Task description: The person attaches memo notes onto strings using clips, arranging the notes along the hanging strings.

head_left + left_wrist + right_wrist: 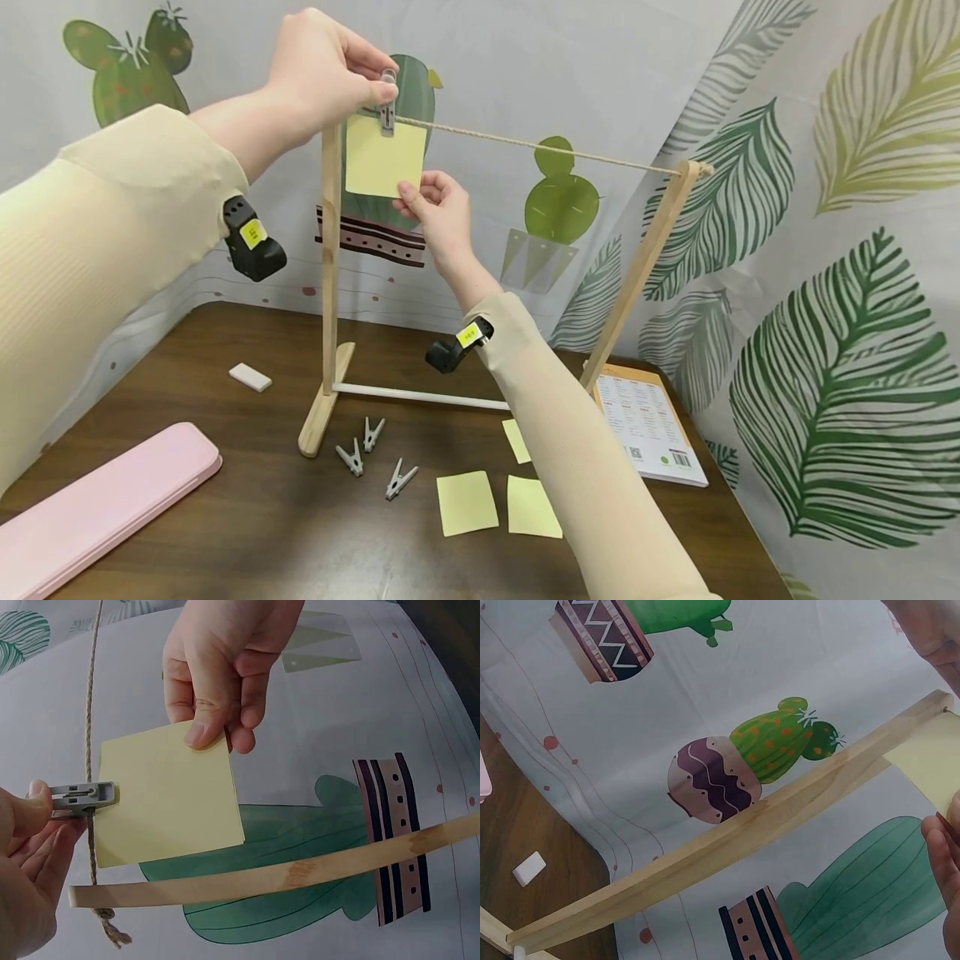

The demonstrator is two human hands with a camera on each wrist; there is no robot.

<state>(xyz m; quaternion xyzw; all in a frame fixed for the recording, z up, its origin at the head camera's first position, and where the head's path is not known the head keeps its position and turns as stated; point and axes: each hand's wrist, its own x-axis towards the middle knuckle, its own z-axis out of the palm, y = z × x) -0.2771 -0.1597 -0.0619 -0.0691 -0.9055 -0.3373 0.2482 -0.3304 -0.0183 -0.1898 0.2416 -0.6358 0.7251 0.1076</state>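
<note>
My left hand [322, 79] pinches a grey clothespin [387, 108] between thumb and fingers, up at the left end of the rope [525, 148]. In the left wrist view the clothespin [84, 795] straddles the rope and the edge of a yellow sticky note [169, 799]. That note [384, 158] hangs below the rope beside the left wooden post [331, 267]. By its lower right corner, my right hand [442, 212] pinches the note between thumb and fingers. The right wrist view shows only part of the note [930, 761] and of both hands.
On the brown table [262, 517] lie several things: three grey clothespins [371, 435], yellow notes [467, 502], a white eraser [250, 377], a pink case [112, 508] and a calendar-like printed pad [648, 425]. The right post [637, 267] and a white crossbar [427, 396] complete the frame.
</note>
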